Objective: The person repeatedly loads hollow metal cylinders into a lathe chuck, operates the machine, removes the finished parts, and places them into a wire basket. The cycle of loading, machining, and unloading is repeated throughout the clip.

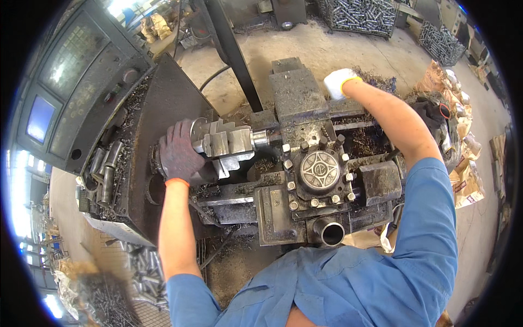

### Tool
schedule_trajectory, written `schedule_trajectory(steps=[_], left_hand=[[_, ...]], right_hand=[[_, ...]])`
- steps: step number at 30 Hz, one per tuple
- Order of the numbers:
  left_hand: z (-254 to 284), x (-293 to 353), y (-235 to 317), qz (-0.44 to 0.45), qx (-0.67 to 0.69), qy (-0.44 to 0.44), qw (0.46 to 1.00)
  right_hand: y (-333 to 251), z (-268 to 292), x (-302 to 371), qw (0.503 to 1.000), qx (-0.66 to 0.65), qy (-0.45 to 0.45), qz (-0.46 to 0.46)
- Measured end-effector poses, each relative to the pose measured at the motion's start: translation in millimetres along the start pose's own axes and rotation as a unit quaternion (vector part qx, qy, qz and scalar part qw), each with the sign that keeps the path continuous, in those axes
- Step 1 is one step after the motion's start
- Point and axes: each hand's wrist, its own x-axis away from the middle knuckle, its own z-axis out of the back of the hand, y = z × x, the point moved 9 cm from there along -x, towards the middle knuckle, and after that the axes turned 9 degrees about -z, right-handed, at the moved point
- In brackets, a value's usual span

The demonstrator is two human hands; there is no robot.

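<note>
My left hand (181, 151), in a dark, stained glove with an orange cuff, is wrapped over the body of a lathe chuck (226, 140). The chuck has stepped jaws, and a short shiny metal cylinder (260, 137) sticks out of them to the right. Beyond the tool post (320, 171), on the lathe's far side, is my right hand (340, 83) in a white glove with a yellow cuff. It sits by the far edge of the cross slide (300, 95); its fingers are hidden, so what it touches does not show.
Square-headed bolts ring the tool post. Several metal rods (110, 163) lie on the headstock ledge among chips. A control cabinet with a screen (40, 119) stands left. Wire bins of metal parts (359, 16) stand at the back, and brown paper sacks (463, 158) lie right.
</note>
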Motion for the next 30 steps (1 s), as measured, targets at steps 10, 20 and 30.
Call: schedule_trajectory(steps=[10,20,30], left_hand=[[-12.4,14.0,-7.9,0.03,0.029,0.058,0.997],[-17.0,25.4,-15.4,0.004,0.059,0.147,0.987],[-16.2,29.9,-16.8,0.007,0.074,0.152,0.986]], right_hand=[[-154.5,81.0,32.8,0.96,-0.251,-0.008,0.124],[-220.6,34.4,22.1,0.913,-0.232,-0.247,0.228],[-224.8,17.1,22.8,0.924,-0.185,-0.278,0.186]])
